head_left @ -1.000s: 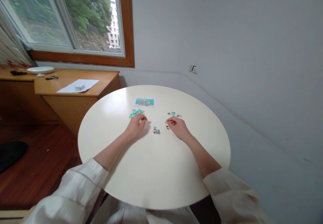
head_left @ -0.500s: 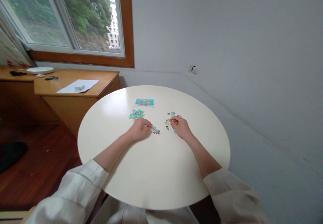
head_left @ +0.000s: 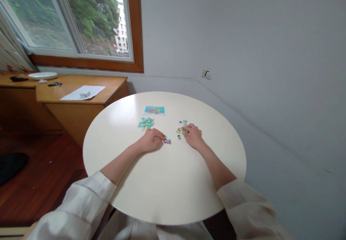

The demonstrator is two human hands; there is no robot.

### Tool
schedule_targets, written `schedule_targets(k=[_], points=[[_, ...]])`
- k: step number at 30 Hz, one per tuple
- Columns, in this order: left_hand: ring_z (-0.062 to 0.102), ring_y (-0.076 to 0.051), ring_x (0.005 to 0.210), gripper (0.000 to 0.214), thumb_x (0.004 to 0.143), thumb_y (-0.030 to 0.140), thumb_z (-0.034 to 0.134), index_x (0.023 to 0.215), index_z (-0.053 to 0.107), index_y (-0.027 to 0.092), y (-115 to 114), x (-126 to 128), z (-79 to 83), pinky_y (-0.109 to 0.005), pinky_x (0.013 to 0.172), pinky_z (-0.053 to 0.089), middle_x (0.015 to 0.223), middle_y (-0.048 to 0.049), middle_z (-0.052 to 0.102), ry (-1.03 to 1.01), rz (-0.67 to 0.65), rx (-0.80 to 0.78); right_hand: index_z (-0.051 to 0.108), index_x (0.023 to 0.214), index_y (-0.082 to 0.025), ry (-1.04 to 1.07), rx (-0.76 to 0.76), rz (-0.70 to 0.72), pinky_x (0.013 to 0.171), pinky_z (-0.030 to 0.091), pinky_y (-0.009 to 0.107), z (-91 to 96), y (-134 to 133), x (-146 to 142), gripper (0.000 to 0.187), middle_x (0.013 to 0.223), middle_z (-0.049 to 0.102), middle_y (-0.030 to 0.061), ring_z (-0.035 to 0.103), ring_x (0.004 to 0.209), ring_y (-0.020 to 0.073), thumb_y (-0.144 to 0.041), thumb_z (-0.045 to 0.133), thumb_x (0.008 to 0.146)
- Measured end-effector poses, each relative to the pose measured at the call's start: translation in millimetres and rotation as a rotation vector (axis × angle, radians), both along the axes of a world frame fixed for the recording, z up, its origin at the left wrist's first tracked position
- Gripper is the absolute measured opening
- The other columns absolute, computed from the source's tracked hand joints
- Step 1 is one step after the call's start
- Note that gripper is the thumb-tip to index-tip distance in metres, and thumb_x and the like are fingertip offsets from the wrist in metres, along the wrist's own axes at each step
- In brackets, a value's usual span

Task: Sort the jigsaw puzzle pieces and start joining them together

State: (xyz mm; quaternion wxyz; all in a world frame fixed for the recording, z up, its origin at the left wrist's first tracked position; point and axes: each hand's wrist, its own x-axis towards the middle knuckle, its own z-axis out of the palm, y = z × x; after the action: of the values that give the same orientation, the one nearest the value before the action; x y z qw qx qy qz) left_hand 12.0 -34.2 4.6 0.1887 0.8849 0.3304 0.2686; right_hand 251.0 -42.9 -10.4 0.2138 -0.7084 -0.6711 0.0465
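Note:
Both my hands rest on a round cream table (head_left: 162, 182). My left hand (head_left: 151, 140) lies curled, its fingertips pinching or pressing a piece at the edge of a small pink and teal puzzle cluster (head_left: 168, 141). My right hand (head_left: 193, 135) covers part of a scattered group of loose puzzle pieces (head_left: 180, 131), fingers bent down onto them. A heap of teal pieces (head_left: 146, 123) lies just beyond my left hand. A small reference picture (head_left: 154, 110) lies farther back.
A wooden sideboard (head_left: 81, 99) stands to the left under a window, carrying a sheet of paper (head_left: 82, 92), a white plate (head_left: 42, 75) and small dark items. Grey walls close in behind and to the right. Dark wood floor lies to the left.
My left hand slid right from the teal heap to the pink and teal cluster. My right hand shifted slightly back and right over the scattered pieces.

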Motion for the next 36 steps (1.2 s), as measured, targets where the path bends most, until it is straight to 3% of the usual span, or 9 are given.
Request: schedule_targets(k=[9, 19, 24, 31, 36], points=[[0.061, -0.02, 0.1, 0.031, 0.07, 0.009, 0.047, 0.082, 0.073, 0.019, -1, 0, 1.3, -0.033, 0.094, 0.041, 0.102, -0.004, 0.07, 0.053, -0.04, -0.025, 0.064, 0.11, -0.029, -0.022, -0.003, -0.066, 0.091, 0.032, 0.038, -1.0, 3, 6, 0.039, 0.121, 0.053, 0.0067, 0.045, 0.111, 0.023, -0.011, 0.041, 0.084], [0.061, -0.019, 0.099, 0.032, 0.07, 0.01, 0.047, 0.085, 0.074, 0.02, -1, 0, 1.8, -0.033, 0.094, 0.041, 0.103, -0.0041, 0.07, 0.051, -0.058, -0.023, 0.066, 0.108, -0.034, -0.029, -0.049, 0.002, 0.089, 0.032, 0.04, 2.4, 0, -3, 0.033, 0.115, 0.056, 0.0049, 0.047, 0.106, 0.0233, -0.022, 0.043, 0.087], [0.061, -0.02, 0.1, 0.032, 0.07, 0.009, 0.047, 0.084, 0.073, 0.02, -1, 0, 1.1, -0.034, 0.097, 0.039, 0.103, -0.0036, 0.07, 0.056, -0.039, -0.025, 0.068, 0.105, -0.03, 0.019, 0.014, -0.048, 0.091, 0.032, 0.039, 2.4, 2, 2, 0.033, 0.117, 0.056, 0.0059, 0.048, 0.107, 0.0225, -0.02, 0.042, 0.087], [0.062, -0.019, 0.095, 0.032, 0.068, 0.008, 0.047, 0.083, 0.074, 0.018, 0, -1, -0.8, -0.033, 0.093, 0.043, 0.099, -0.0048, 0.071, 0.031, -0.029, -0.007, 0.071, 0.088, -0.027, 0.11, 0.04, -0.052, 0.093, 0.031, 0.038, 9.3, -1, 10, 0.016, 0.113, 0.058, 0.003, 0.05, 0.109, 0.0209, -0.027, 0.058, 0.078], [0.063, -0.019, 0.094, 0.031, 0.069, 0.009, 0.048, 0.083, 0.074, 0.018, 1, -1, -2.0, -0.033, 0.093, 0.044, 0.099, -0.0053, 0.07, 0.018, -0.026, 0.004, 0.071, 0.088, -0.028, 0.044, -0.002, -0.005, 0.092, 0.031, 0.038, 9.1, -2, 9, 0.018, 0.116, 0.058, 0.0032, 0.049, 0.111, 0.0224, -0.036, 0.066, 0.073]])
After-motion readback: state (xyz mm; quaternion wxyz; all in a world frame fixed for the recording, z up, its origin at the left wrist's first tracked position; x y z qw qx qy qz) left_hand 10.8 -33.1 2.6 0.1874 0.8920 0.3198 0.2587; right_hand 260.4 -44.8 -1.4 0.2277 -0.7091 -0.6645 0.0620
